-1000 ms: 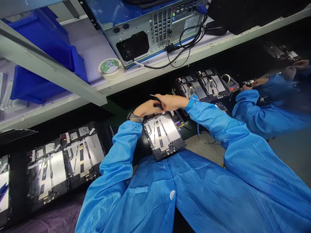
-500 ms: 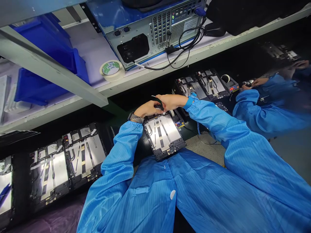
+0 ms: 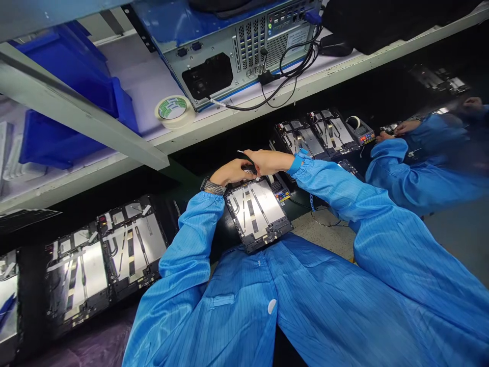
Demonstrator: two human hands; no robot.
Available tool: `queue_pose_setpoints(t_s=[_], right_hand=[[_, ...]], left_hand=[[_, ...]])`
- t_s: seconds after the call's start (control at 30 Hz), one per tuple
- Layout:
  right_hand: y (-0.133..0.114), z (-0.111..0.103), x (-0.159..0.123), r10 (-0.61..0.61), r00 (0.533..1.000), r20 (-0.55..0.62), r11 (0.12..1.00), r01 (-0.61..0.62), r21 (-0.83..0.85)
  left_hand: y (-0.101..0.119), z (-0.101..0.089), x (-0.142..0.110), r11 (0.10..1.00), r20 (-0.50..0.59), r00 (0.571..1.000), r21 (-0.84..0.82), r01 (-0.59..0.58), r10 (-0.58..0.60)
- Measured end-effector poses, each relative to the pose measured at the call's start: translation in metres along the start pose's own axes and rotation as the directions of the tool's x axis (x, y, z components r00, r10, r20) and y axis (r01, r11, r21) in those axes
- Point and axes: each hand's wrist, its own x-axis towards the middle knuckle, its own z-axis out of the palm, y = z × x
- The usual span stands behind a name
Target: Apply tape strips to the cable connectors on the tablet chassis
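An opened tablet [image 3: 257, 211] with a silver back plate and dark ribbon strips lies in front of me, its near edge against my blue coat. Both my hands meet at its far edge. My left hand [image 3: 228, 173], with a watch at the wrist, rests curled on the tablet's far corner. My right hand [image 3: 269, 160] is closed round a thin dark tool [image 3: 244, 155] whose tip sticks out to the left above my left hand. What my left fingers hold, if anything, is hidden.
Two more opened tablets [image 3: 103, 257] lie at my left, others [image 3: 317, 133] at the far right by a small tester [image 3: 363, 133]. A co-worker's blue sleeve [image 3: 416, 168] is at the right. The shelf above holds a computer case [image 3: 229, 46], tape roll [image 3: 173, 108] and blue bins [image 3: 72, 97].
Hardly anything has moved; my hands stay together at the tablet's far edge, and the view has only shifted slightly.
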Motion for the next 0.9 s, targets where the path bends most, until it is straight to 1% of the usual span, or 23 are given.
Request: queue_pose_setpoints(t_s=[0.17, 0.37, 0.43, 0.5, 0.53, 0.6, 0.67, 0.7, 0.77, 0.83, 0.87, 0.9], right_hand=[[0.003, 0.004, -0.002, -0.037, 0.999, -0.021, 0.999, 0.037, -0.025], [-0.001, 0.004, -0.004, -0.062, 0.997, -0.049, 0.995, 0.058, -0.082], [0.004, 0.003, 0.001, -0.057, 0.994, -0.093, 0.994, 0.048, -0.1], [0.02, 0.005, 0.008, -0.053, 0.985, -0.163, 0.998, 0.046, -0.045], [0.03, 0.007, 0.012, -0.045, 0.981, -0.188, 0.998, 0.051, 0.025], [0.054, 0.015, 0.019, -0.007, 0.979, -0.205, 0.97, 0.057, 0.237], [0.074, 0.029, 0.02, 0.031, 0.974, -0.224, 0.877, 0.081, 0.474], [0.081, 0.037, 0.019, 0.05, 0.968, -0.246, 0.805, 0.107, 0.584], [0.088, 0.056, 0.015, 0.079, 0.953, -0.293, 0.628, 0.181, 0.757], [0.086, 0.073, 0.011, 0.099, 0.947, -0.306, 0.466, 0.228, 0.855], [0.084, 0.081, 0.01, 0.101, 0.947, -0.304, 0.414, 0.237, 0.879], [0.081, 0.087, 0.009, 0.097, 0.948, -0.301, 0.387, 0.243, 0.89]], left_hand=[[-0.001, 0.001, 0.0, 1.0, -0.002, 1.0, -0.004, -0.011, 0.011], [-0.003, 0.0, 0.003, 0.999, 0.01, 0.999, 0.019, -0.033, 0.033], [-0.001, 0.0, 0.002, 1.0, 0.001, 1.0, 0.026, -0.013, 0.013], [0.001, 0.0, 0.0, 1.0, -0.002, 1.0, 0.01, 0.022, -0.022], [0.002, -0.001, -0.001, 0.999, 0.005, 0.999, -0.004, 0.042, -0.042], [0.001, -0.001, -0.002, 0.998, 0.023, 0.998, -0.023, 0.062, -0.062], [-0.001, -0.002, -0.003, 0.999, 0.032, 0.998, -0.016, 0.046, -0.045], [-0.003, -0.002, -0.003, 1.0, 0.038, 0.999, -0.006, 0.027, -0.027], [-0.006, -0.001, -0.001, 1.0, 0.05, 0.999, 0.016, -0.009, 0.008], [-0.009, 0.002, 0.003, 0.998, 0.02, 1.0, 0.054, -0.021, 0.02], [-0.01, 0.005, 0.005, 0.996, -0.012, 1.0, 0.081, -0.022, 0.024], [-0.011, 0.008, 0.008, 0.994, -0.047, 0.998, 0.111, -0.023, 0.029]])
